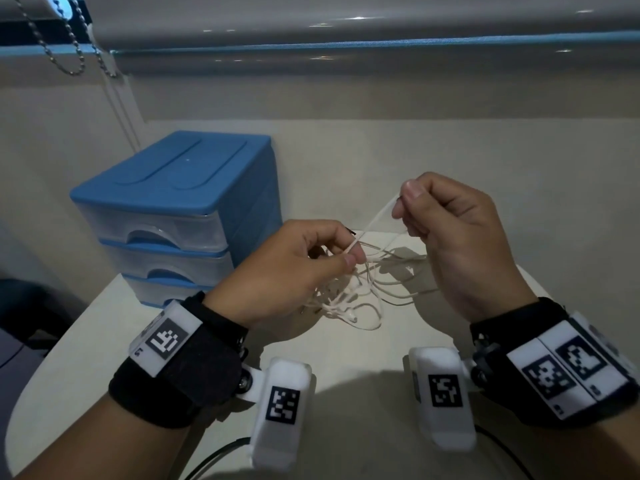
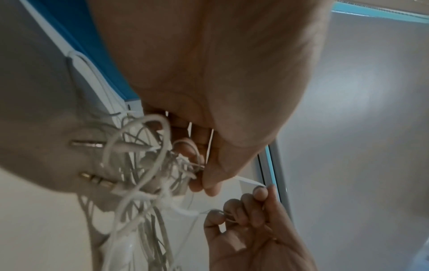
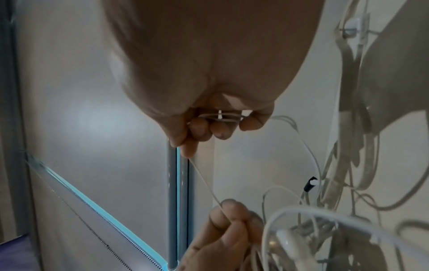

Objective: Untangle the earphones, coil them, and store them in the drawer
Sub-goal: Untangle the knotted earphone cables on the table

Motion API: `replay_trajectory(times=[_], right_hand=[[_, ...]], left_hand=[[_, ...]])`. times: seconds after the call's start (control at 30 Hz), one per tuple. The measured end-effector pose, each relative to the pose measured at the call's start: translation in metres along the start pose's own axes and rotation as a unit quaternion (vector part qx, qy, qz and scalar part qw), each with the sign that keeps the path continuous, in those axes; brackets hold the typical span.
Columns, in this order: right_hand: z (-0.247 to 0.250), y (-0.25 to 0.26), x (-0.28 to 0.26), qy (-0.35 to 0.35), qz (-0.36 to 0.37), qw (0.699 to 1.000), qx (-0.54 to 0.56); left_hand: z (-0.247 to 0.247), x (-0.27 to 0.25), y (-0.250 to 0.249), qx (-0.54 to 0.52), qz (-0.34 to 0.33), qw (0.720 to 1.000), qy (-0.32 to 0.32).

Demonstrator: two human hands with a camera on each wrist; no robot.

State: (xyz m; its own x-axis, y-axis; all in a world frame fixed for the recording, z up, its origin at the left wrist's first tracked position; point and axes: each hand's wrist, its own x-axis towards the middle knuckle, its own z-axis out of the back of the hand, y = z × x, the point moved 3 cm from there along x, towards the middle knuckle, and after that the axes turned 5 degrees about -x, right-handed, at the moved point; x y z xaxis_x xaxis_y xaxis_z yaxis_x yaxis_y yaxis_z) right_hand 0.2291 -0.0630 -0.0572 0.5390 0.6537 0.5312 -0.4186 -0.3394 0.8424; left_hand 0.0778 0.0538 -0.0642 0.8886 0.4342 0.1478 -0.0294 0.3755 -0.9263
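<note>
The earphones (image 1: 349, 292) are a white snarl of thin cord hanging just above the pale table (image 1: 346, 348), to the right of the blue drawer unit (image 1: 180, 216) and near its lowest drawer. All 3 drawers of that unit look closed. The left hand (image 1: 291, 268) pinches 1 strand between thumb and forefinger at the top of the snarl, with more loops gathered under its curled fingers; the left wrist view shows a gold plug (image 2: 97, 180) poking out of the bundle on the side toward the drawer unit. The right hand (image 1: 457, 237), further from the drawer unit and a little higher, pinches the other end of that same strand, which runs taut between the 2 hands, and its lower fingers hook a second length of cord.

The step in hand looks like the untangling, with coiling and storing not yet begun. To do it well, I would judge that the taut strand should be eased, not pulled harder, since tension is likely to tighten whatever knot sits in the hanging mass. Better to slacken, follow the strand back into the snarl, and feed the plug end out through each loop in turn. Laying the bundle flat on the table beside the drawer unit should make the crossings easier to read.
</note>
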Motion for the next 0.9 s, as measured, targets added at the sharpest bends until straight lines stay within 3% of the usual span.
replay_trajectory(times=[0.17,0.37,0.53,0.9], right_hand=[[-0.0032,0.0023,-0.0006,-0.006,-0.001,0.999,0.048],[0.0022,-0.0037,0.0001,-0.001,-0.049,0.994,0.097],[0.0065,-0.0052,-0.0005,-0.020,-0.101,0.989,0.108],[0.0009,-0.0067,-0.0001,0.013,-0.113,0.991,0.073]], left_hand=[[0.0037,-0.0004,0.0040,0.017,0.026,0.999,-0.016],[0.0038,-0.0019,0.0011,0.039,0.002,0.999,-0.023],[0.0048,-0.0012,0.0003,0.043,-0.015,0.999,-0.028],[0.0096,0.0020,0.0000,0.005,-0.060,0.993,-0.100]])
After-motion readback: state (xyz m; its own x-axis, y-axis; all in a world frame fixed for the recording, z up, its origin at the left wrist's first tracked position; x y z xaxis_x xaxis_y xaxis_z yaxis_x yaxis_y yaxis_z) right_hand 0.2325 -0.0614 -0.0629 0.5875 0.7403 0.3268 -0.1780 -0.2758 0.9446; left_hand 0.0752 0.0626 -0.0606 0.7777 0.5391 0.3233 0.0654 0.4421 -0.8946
